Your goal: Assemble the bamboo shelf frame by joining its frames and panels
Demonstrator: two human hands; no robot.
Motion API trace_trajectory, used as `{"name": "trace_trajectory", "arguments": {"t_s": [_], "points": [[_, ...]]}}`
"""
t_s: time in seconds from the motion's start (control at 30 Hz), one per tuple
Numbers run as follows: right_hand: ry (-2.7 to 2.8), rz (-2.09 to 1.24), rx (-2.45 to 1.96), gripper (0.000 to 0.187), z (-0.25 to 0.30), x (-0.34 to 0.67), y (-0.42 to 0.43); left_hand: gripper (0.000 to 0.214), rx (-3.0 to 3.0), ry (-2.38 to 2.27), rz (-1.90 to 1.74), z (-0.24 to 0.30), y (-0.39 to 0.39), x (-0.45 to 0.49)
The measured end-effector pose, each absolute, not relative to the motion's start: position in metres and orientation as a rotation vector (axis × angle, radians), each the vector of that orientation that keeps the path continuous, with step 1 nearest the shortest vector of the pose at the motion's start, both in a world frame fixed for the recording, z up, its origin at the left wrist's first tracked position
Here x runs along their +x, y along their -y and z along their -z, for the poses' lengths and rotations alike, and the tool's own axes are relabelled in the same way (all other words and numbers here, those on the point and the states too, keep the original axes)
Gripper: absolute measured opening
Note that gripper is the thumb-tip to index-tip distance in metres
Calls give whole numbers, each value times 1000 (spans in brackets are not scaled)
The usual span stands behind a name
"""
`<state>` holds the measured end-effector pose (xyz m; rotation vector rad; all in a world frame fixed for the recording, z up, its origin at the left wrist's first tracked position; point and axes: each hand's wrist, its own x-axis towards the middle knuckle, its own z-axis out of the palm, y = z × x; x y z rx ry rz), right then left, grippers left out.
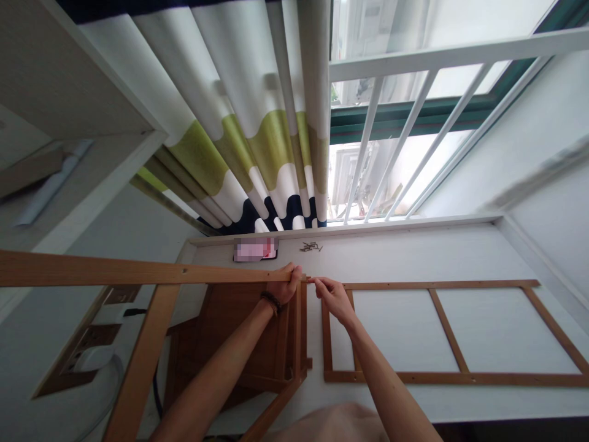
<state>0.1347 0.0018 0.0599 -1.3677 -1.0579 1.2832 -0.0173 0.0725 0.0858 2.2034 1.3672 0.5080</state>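
Note:
My left hand (pixel 284 285), with a dark beaded bracelet at the wrist, is wrapped round the end of a long wooden rail (pixel 225 274). This rail belongs to a wooden frame that stretches to the left edge, with a crosspiece (pixel 145 350) running down from it. Just right of the rail's end, my right hand (pixel 332 297) has thumb and finger pinched on a small, thin brownish piece, too small to name. Its tip meets or nearly meets the rail end. Beyond the hands lies a small pile of screw-like pieces (pixel 311 247).
A ladder-like wooden frame (pixel 447 330) lies flat at right on the white surface (pixel 391 252). Brown wooden panels (pixel 230 331) are under my left forearm. A phone (pixel 255 249) lies near the curtain (pixel 262 153). Wall sockets with plugs (pixel 94 358) are at left; white window bars (pixel 409 123) stand behind.

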Motion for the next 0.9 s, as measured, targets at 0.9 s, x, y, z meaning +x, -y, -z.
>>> {"name": "trace_trajectory", "arguments": {"t_s": [0.9], "points": [[824, -1280, -1241, 24, -42, 115, -30, 40, 2199, -1359, -477, -85, -74, -16]]}}
